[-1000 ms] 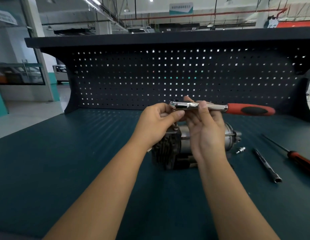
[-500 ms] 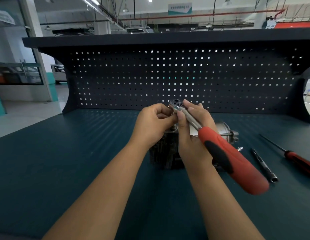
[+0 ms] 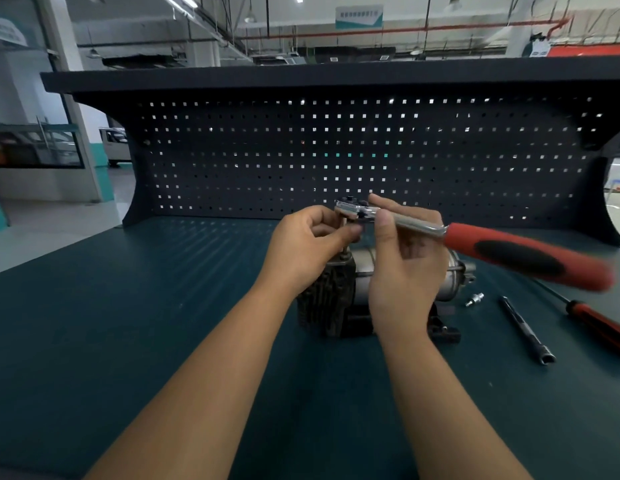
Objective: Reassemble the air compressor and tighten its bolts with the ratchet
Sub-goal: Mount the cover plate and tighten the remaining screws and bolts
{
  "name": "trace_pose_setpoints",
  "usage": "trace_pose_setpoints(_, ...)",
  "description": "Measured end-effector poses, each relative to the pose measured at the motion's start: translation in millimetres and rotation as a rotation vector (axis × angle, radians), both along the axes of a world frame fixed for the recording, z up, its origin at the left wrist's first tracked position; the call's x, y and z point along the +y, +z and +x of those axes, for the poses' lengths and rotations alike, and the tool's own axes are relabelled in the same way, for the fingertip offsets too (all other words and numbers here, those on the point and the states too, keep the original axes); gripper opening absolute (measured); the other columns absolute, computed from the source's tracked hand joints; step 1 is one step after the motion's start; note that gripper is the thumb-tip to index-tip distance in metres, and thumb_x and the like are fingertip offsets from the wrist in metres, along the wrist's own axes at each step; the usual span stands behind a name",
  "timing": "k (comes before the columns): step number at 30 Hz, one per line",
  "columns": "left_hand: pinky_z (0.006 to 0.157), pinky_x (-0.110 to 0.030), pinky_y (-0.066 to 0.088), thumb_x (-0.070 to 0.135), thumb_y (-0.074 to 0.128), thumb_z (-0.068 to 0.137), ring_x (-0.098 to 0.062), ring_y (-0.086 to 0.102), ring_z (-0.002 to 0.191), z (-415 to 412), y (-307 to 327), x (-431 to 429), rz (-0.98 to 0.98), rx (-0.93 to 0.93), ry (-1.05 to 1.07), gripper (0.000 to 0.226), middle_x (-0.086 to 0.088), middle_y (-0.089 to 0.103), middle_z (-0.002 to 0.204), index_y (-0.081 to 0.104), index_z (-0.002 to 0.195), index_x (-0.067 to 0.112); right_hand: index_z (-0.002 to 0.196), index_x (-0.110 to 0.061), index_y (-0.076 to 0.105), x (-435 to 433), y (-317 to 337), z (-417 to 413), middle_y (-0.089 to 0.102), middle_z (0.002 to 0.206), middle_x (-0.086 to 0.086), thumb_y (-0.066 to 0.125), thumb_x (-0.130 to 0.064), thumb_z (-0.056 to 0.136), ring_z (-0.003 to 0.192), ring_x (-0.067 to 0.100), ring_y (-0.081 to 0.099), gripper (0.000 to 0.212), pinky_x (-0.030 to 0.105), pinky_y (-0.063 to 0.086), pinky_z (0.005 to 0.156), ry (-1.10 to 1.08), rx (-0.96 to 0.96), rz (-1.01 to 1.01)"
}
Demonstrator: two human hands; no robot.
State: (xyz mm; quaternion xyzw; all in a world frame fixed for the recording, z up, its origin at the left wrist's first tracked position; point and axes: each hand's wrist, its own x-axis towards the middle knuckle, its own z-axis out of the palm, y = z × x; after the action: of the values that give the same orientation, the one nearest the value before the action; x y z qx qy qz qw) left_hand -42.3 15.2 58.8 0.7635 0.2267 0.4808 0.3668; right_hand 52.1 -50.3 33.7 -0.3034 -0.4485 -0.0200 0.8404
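Observation:
The air compressor, a dark finned head with a silver motor cylinder, lies on the bench mat behind my hands. The ratchet, chrome shaft and red-black handle, is held level above it, handle pointing right and blurred. My right hand pinches the chrome shaft near the head. My left hand grips the thin extension that drops from the ratchet head onto the top of the finned head. The bolt under it is hidden.
Right of the compressor lie a small silver fitting, a dark socket extension bar and a red-handled screwdriver. A dark pegboard walls off the back of the green bench mat.
The ratchet handle swung from pointing right, round toward me, and back out to the right. My left hand stayed on the extension over the finned head.

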Motion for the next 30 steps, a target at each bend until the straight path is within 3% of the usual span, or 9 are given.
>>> trace_pose_setpoints(2,0.07,-0.027,0.058,0.026,0.073,0.08,-0.009,0.067,0.069,12.7,2.2,-1.2,-0.057,0.013,0.012,0.014,0.002,0.071,0.068,0.066,0.081,0.014,0.1,-0.026,0.059,2.4,-4.4,-1.8,0.066,0.107,-0.004,0.06,-0.018,0.091,0.103,0.007,0.063,0.012,0.027,0.05,0.091,-0.122,-0.101,-0.035)
trace_pose_setpoints(6,0.112,-0.037,0.031,0.009,0.074,0.07,-0.01,0.05,0.093,19.4,-15.0,6.6,0.104,-0.101,0.141,0.028,0.009,0.057,0.076,0.05,0.07,0.023,0.1,-0.015,0.062,1.8,-8.5,-6.8,0.062,0.111,-0.005,0.056,-0.027,0.09,0.106,0.02,0.063,0.017,0.039,0.052,0.092,-0.346,-0.258,-0.076)
trace_pose_setpoints(9,0.076,-0.04,0.058,0.023,0.075,0.079,-0.013,0.066,0.068,11.4,-3.3,3.4,-0.042,-0.005,-0.011,0.016,0.003,0.07,0.064,0.062,0.072,0.016,0.094,-0.032,0.062,0.3,-0.6,-4.1,0.069,0.107,-0.006,0.059,-0.019,0.094,0.102,0.006,0.065,0.014,0.02,0.05,0.086,-0.063,-0.083,-0.071)
trace_pose_setpoints(13,0.066,-0.032,0.054,0.028,0.073,0.081,-0.009,0.061,0.06,5.1,-2.0,4.8,-0.008,-0.029,-0.029,0.015,0.002,0.068,0.062,0.064,0.071,0.02,0.098,-0.013,0.059,3.9,10.4,17.2,0.075,0.095,0.005,0.049,-0.013,0.098,0.094,0.021,0.071,0.01,0.031,0.058,0.082,0.605,0.463,-0.106)
trace_pose_setpoints(15,0.058,-0.02,0.049,0.029,0.071,0.082,-0.005,0.057,0.055,10.6,-3.1,3.2,0.009,0.0,-0.003,0.017,0.004,0.065,0.057,0.063,0.069,0.024,0.099,-0.009,0.056,5.3,10.2,22.5,0.075,0.093,0.004,0.047,-0.012,0.099,0.094,0.022,0.071,0.01,0.031,0.058,0.082,0.686,0.52,-0.132)
trace_pose_setpoints(21,0.064,-0.024,0.055,0.032,0.069,0.084,-0.005,0.067,0.066,10.1,-3.4,3.7,0.027,0.022,0.035,0.011,0.009,0.072,0.068,0.065,0.077,0.024,0.094,-0.029,0.062,-0.2,0.6,4.8,0.069,0.101,-0.004,0.058,-0.01,0.094,0.101,0.008,0.065,0.019,0.022,0.05,0.088,-0.02,0.001,-0.05)
trace_pose_setpoints(25,0.075,-0.046,0.058,0.027,0.077,0.075,-0.023,0.071,0.074,8.1,-3.3,3.7,-0.077,-0.054,-0.006,0.013,-0.003,0.072,0.07,0.065,0.069,0.025,0.098,-0.016,0.06,-3.0,-6.1,-6.4,0.059,0.107,-0.007,0.055,-0.025,0.092,0.101,0.011,0.06,0.012,0.02,0.047,0.088,-0.387,-0.29,-0.11)
trace_pose_setpoints(28,0.072,-0.053,0.057,0.031,0.072,0.065,-0.028,0.07,0.071,8.9,-2.3,3.1,-0.08,-0.063,0.026,0.012,-0.009,0.07,0.069,0.064,0.066,0.022,0.095,-0.018,0.062,-4.9,-6.0,-4.3,0.054,0.103,-0.023,0.057,-0.016,0.092,0.098,-0.002,0.056,0.006,0.007,0.042,0.087,-0.395,-0.354,-0.116)
trace_pose_setpoints(30,0.071,-0.053,0.057,0.031,0.072,0.066,-0.026,0.068,0.067,8.3,-2.2,2.4,-0.091,-0.078,0.014,0.016,-0.008,0.07,0.066,0.063,0.067,0.018,0.094,-0.034,0.054,-6.4,-3.2,-4.4,0.055,0.104,-0.028,0.059,-0.005,0.092,0.101,-0.009,0.056,0.029,0.008,0.042,0.088,-0.213,-0.36,-0.122)
